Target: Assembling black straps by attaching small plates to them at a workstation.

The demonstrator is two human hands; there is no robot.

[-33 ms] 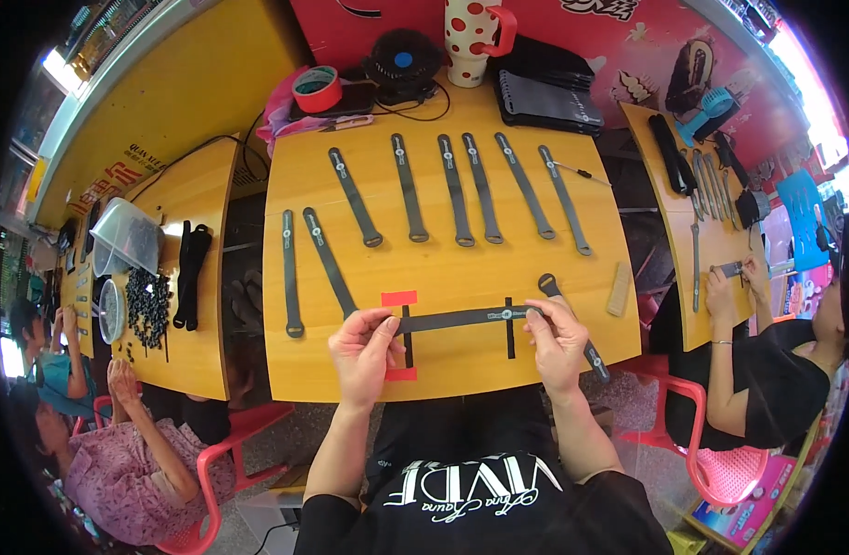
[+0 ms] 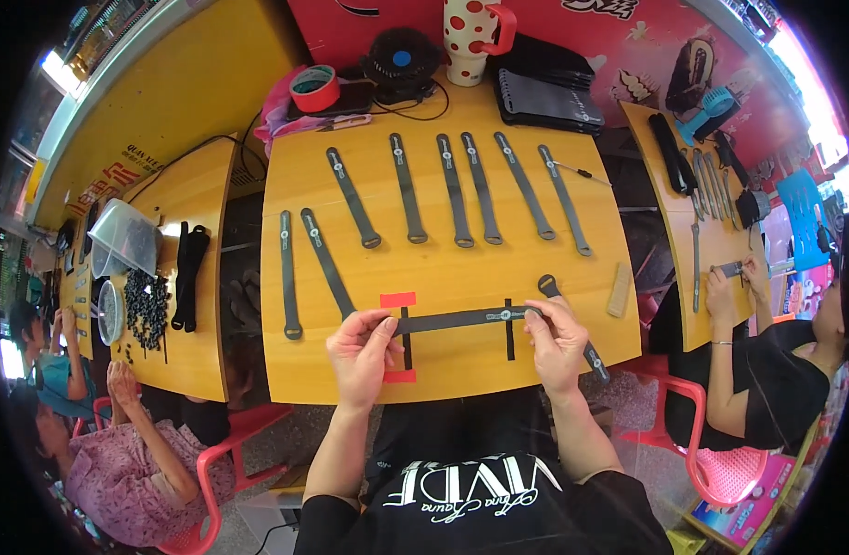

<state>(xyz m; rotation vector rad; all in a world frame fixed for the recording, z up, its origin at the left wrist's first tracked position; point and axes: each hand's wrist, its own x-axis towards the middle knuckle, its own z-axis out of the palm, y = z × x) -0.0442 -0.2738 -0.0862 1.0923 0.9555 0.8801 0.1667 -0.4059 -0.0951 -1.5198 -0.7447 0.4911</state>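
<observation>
Table (image 2: 461, 277) of yellowish wood appears shifted very slightly in the view since the earlier frame; the hands and what they hold keep their pose. One dark stack (image 2: 546, 97) lies at its far right corner, its contents hard to make out. One black fan (image 2: 402, 57) and one spotted cup (image 2: 468, 46) stand along the far edge, the cup's top cut off by the view.

Left hand (image 2: 361, 356) and right hand (image 2: 558, 347) each pinch one end of a dark grey strap (image 2: 447, 321) between thumb and fingers, pulling it straight above the middle of the near edge; whether it touches the wood, I cannot tell. Nine more lie on the table, ten in all: six row straps (image 2: 405, 190) across the far half, two side straps (image 2: 288, 273) toward the left edge, one slanting strap (image 2: 595, 363) by the near right corner. The left hand hides the lower end of one side strap; the right hand covers part of the slanting one.

One red tape roll (image 2: 316, 98) sits at the far left corner, one tan block (image 2: 619, 289) near the right edge. Two black strips (image 2: 408, 351) run toward the near edge, and two red tape pieces (image 2: 397, 300) mark the left strip's ends.
</observation>
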